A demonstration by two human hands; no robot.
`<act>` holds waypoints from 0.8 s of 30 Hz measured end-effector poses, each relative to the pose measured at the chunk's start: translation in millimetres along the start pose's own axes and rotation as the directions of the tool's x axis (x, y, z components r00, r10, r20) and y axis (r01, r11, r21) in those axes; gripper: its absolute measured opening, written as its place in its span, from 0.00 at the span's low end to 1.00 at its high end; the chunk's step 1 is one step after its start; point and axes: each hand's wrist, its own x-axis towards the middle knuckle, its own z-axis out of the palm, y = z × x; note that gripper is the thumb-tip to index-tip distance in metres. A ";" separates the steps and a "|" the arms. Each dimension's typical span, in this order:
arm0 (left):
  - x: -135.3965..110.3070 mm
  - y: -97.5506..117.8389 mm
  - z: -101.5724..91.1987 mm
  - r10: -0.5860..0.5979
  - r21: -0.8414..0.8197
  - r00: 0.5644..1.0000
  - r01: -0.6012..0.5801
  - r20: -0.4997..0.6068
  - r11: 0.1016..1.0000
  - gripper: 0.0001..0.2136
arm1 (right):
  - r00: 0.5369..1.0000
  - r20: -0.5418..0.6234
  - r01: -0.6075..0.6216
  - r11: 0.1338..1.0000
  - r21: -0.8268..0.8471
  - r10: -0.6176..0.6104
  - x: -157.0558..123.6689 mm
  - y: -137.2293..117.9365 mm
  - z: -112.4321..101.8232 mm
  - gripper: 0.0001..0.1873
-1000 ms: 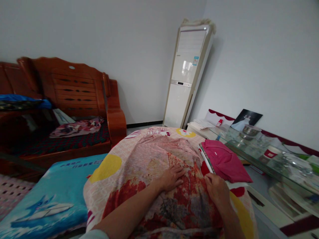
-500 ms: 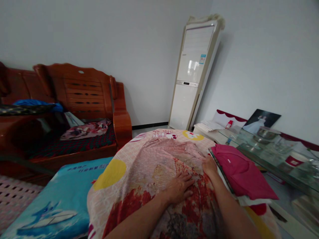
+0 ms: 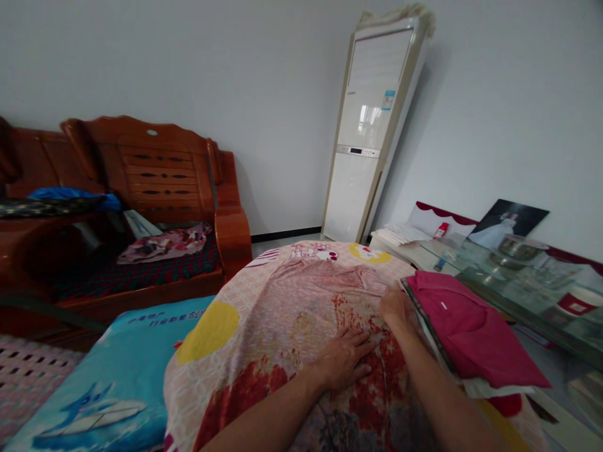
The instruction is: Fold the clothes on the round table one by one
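Observation:
A thin pink shirt (image 3: pixel 282 314) with a red and grey print lies spread over a round surface with a patterned cover (image 3: pixel 211 333). My left hand (image 3: pixel 346 358) rests flat on the shirt's middle, fingers stretched out and slightly apart. At the shirt's right edge, my right hand (image 3: pixel 394 306) is closed, its fingers curled on the fabric; the fingertips are blurred. Just right of that hand lies a stack of folded clothes with a magenta garment (image 3: pixel 466 333) on top.
A glass shelf (image 3: pixel 509 295) with a metal bowl (image 3: pixel 518 247) and cups stands close on the right. A wooden armchair (image 3: pixel 160 169) is at the left, with a blue printed cushion (image 3: pixel 117 370) nearer me. Behind stands a tall air conditioner (image 3: pixel 362 138).
My right hand has shifted slightly up along the shirt's right edge, and the fabric there lies flatter. The left hand stays flat on the shirt. The view has turned a little.

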 end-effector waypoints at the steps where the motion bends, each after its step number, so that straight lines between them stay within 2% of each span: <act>1: 0.2 0.6 -0.6 0.002 0.002 1.000 -0.002 0.001 1.000 0.26 | 0.996 0.051 0.074 0.997 0.009 -0.074 -5.6 -8.6 5.9 0.19; 4: 0.3 1.7 -0.9 0.005 0.007 1.000 -0.005 0.003 1.000 0.25 | 0.921 0.216 0.313 0.945 0.090 -0.326 -18.4 -24.1 22.8 0.22; 6: 0.0 1.4 0.4 0.001 0.009 1.000 -0.001 -0.003 1.000 0.25 | 0.894 0.263 0.353 0.931 0.090 -0.364 -19.7 -19.4 30.4 0.23; 8: -0.3 0.4 2.3 -0.005 0.011 1.000 0.005 -0.005 1.000 0.25 | 0.920 0.279 0.287 0.958 0.002 -0.276 -13.0 -4.4 33.5 0.24; 10: -0.5 -0.9 3.9 -0.009 0.013 1.000 0.009 0.005 1.000 0.25 | 0.953 0.277 0.158 0.981 -0.109 -0.123 -0.4 13.1 32.6 0.24; 13: -0.3 -2.0 4.6 -0.008 0.010 1.000 0.008 0.021 1.000 0.26 | 0.964 0.267 0.047 0.981 -0.187 0.004 19.3 26.2 28.4 0.23; 15: 0.3 -2.3 4.3 -0.005 0.005 1.000 0.005 0.018 1.000 0.26 | 0.967 0.255 0.045 0.981 -0.189 0.004 25.5 23.0 27.6 0.23; 16: 0.7 -2.4 4.1 -0.002 0.002 1.000 0.002 0.017 1.000 0.26 | 0.968 0.250 0.082 0.981 -0.175 -0.037 25.7 19.4 28.3 0.23; 19: 1.8 -2.9 3.0 0.000 -0.003 1.000 0.000 0.017 1.000 0.26 | 0.938 0.236 0.282 0.955 -0.092 -0.254 18.0 10.6 34.9 0.24; 20: 1.9 -3.0 2.5 -0.002 -0.006 1.000 0.002 0.019 1.000 0.26 | 0.932 0.228 0.307 0.948 -0.079 -0.283 14.8 10.0 37.7 0.24; 21: 1.9 -2.9 2.0 -0.004 -0.012 1.000 0.005 0.021 1.000 0.26 | 0.938 0.222 0.289 0.954 -0.082 -0.266 12.2 10.4 40.3 0.25; 24: 1.7 -1.5 1.2 -0.006 -0.031 1.000 0.006 0.024 0.999 0.26 | 0.973 0.216 0.108 0.985 -0.136 -0.077 9.7 11.2 44.7 0.26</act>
